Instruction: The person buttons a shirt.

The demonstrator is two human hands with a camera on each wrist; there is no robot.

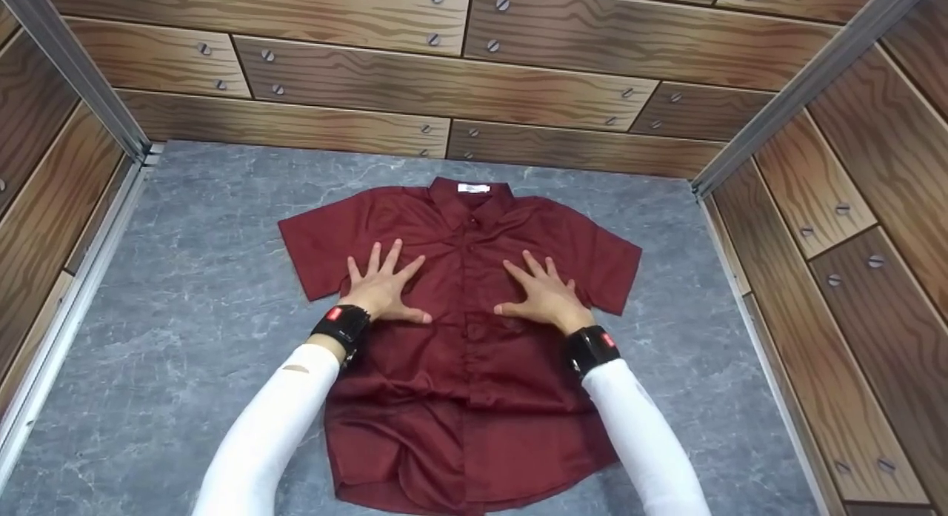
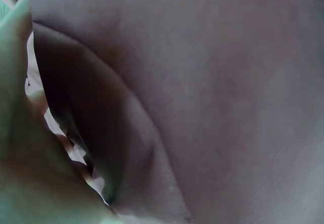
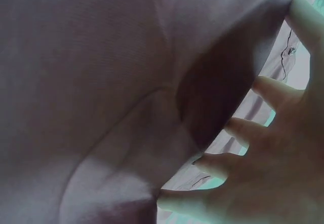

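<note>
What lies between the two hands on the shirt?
Only the dark red shirt's own fabric, with its button placket running between the left hand and right hand; the head view shows it.

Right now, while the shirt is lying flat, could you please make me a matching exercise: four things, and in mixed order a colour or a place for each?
1. Shirt
2. Label
3. Wristbands
4. Surface

A. black, mostly
B. grey
C. inside the collar
D. dark red

Pairs: 1-D, 2-C, 3-A, 4-B
</note>
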